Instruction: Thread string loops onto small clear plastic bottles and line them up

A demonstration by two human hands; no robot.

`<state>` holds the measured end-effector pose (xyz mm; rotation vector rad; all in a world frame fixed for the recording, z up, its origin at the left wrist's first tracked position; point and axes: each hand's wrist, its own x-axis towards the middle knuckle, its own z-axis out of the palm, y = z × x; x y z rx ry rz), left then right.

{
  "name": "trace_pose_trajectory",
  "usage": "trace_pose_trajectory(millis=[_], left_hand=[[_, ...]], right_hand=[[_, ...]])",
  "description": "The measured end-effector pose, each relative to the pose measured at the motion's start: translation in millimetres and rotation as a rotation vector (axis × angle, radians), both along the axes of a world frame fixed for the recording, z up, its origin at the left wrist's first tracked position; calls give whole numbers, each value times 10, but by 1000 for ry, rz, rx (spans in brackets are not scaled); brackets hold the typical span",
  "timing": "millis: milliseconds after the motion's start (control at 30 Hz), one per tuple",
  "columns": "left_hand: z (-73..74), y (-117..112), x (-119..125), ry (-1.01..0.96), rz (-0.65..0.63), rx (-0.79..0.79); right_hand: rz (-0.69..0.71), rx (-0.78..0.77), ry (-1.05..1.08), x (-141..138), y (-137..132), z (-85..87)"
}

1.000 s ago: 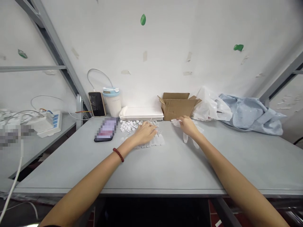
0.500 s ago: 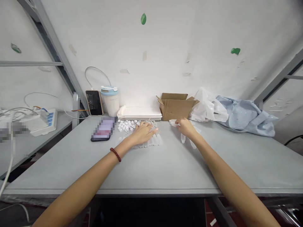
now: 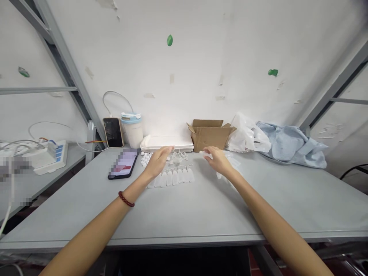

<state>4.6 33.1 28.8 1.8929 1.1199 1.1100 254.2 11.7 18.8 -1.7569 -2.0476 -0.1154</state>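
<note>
My left hand (image 3: 159,161) hovers just above the table with its fingers stretched out and nothing in it. Right below it lies a row of small white bottles (image 3: 172,177), with a heap of white caps (image 3: 145,158) to its left and loose string loops (image 3: 178,155) behind. My right hand (image 3: 219,160) is raised a little over more clear bottles (image 3: 230,163). Its thumb and fingers pinch a small white bottle (image 3: 203,153).
On the grey table (image 3: 201,207) a phone (image 3: 122,169) lies left of the caps. Along the wall stand a second phone (image 3: 113,132), a blue-lidded cup (image 3: 132,129), stacked white trays (image 3: 166,142), an open cardboard box (image 3: 209,134), a plastic bag (image 3: 247,134) and blue cloth (image 3: 290,147). A power strip (image 3: 46,152) sits far left.
My left hand has lifted off the row of bottles and drawn back to the left. My right hand has risen from the table with a small white bottle pinched in it.
</note>
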Motion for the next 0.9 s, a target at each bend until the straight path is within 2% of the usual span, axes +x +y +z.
trace_pose_trajectory(millis=[100,167,333,567,700,900], left_hand=[[-18,26,-2,38,-24,14],[-29,58,-9,69,-26,21],[-44,109,-31,94,12,64],[-64,93,-13,259,4,95],[-59,1,17,326,4,256],[-109,-213,141,451,-173,545]], right_hand=[[144,97,120,-159,-81,-9],[188,108,138,-245,-125,-29],[206,86,136,-322,-176,-49],[216,95,168,-324,-178,-35],[259,74,379,-390,-238,12],[373,-90,775,-480,-316,66]])
